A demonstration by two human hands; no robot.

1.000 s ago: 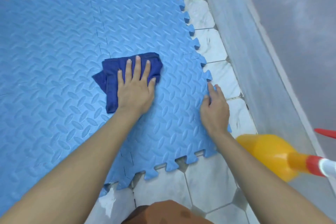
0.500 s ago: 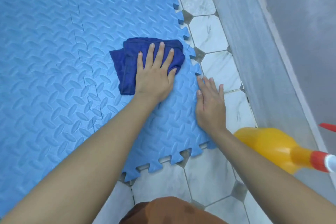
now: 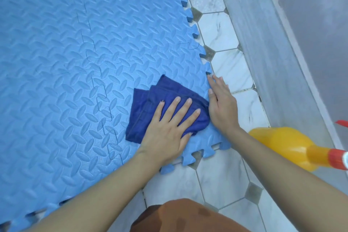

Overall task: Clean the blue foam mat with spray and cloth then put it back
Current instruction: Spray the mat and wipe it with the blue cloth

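Note:
The blue foam mat, made of interlocking tiles with a raised pattern, covers most of the floor on the left. A folded dark blue cloth lies near the mat's near right corner. My left hand presses flat on the cloth with straight fingers. My right hand rests flat along the mat's toothed right edge, touching the cloth's right side. An orange spray bottle with a red and white nozzle lies on the floor to the right, partly behind my right forearm.
White marble floor tiles run in a narrow strip between the mat and a grey wall skirting on the right. My knee in brown fabric shows at the bottom.
My left hand has slid the cloth toward me and to the right, to the mat's near right corner. The right hand stays on the mat's edge, now touching the cloth.

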